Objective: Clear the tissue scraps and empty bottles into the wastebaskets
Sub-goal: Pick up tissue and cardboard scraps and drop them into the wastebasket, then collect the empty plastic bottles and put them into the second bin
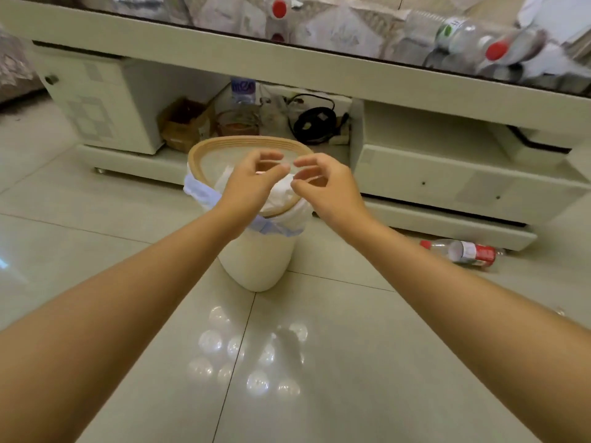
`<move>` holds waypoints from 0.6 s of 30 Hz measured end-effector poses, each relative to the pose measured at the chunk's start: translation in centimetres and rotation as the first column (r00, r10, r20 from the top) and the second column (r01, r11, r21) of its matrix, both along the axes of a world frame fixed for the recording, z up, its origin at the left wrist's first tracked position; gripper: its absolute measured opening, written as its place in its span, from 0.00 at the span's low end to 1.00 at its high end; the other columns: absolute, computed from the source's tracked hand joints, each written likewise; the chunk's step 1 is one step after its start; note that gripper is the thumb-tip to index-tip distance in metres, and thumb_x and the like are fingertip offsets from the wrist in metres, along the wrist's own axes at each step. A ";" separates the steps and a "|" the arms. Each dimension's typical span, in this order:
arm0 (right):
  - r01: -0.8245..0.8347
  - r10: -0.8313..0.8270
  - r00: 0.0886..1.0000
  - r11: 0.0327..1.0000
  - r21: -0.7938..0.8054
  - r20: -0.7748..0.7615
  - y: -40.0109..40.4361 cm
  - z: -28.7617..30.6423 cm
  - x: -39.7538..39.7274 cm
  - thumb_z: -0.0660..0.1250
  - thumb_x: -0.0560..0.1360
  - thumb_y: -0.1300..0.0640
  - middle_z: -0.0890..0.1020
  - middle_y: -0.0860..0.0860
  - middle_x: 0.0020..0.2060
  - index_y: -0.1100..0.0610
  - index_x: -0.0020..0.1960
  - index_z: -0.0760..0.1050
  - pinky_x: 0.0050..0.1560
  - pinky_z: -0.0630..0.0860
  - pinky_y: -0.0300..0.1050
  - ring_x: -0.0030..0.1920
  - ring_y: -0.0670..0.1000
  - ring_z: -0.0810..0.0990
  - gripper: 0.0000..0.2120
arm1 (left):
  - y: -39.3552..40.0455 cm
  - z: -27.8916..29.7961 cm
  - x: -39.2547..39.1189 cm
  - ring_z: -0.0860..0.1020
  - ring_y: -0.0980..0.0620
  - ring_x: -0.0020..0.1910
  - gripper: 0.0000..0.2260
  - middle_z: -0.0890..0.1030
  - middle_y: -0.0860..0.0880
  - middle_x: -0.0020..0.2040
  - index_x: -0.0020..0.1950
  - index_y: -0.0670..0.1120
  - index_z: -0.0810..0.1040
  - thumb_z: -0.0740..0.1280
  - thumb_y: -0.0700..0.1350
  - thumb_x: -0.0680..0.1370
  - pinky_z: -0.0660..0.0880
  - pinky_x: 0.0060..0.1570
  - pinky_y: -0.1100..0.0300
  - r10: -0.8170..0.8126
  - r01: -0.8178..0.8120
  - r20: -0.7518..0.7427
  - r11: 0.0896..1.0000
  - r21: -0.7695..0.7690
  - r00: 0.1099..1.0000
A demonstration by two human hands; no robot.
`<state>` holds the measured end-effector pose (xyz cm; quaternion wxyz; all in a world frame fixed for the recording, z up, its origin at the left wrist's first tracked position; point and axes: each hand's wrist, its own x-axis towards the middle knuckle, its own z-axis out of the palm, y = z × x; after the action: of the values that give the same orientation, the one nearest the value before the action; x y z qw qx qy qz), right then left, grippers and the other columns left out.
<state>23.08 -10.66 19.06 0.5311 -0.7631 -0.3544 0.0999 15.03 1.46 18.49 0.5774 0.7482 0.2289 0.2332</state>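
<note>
- Hovering over the white wastebasket (256, 266) in the head view, the left hand (252, 183) and right hand (323, 187) meet above its opening, fingers loosely curled and parted, gripping nothing visible.
- The basket stands on the tiled floor (319, 394), with a tan rim ring (224, 143) and a white liner bag (201, 193) folded over the edge; crumpled white tissue (281, 195) sits inside.
- An empty bottle (463, 251) with a red cap and label lies on its side on the floor, to the right of the basket, beside the low cabinet (447, 180).
- More red-capped bottles (479, 43) lie on the tabletop (224, 55) above.
- The open shelf behind the basket holds a cardboard box (182, 126), a jar (236, 123) and a black cable (313, 123).
</note>
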 end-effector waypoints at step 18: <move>0.149 0.026 0.971 0.715 -0.683 0.238 -33.8 -8.5 15.9 0.68 0.73 0.52 0.77 0.44 0.51 0.47 0.56 0.75 0.43 0.70 0.42 0.48 0.44 0.74 0.12 | -22.5 -7.0 14.2 0.79 0.49 0.48 0.10 0.81 0.47 0.47 0.57 0.50 0.77 0.70 0.46 0.76 0.75 0.44 0.58 -0.321 0.372 -0.361 0.925 0.080 0.876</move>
<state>39.02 -44.46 10.58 0.1631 -0.9243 -0.3241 0.1188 29.25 -21.01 11.51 0.5048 0.8463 0.1699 0.0089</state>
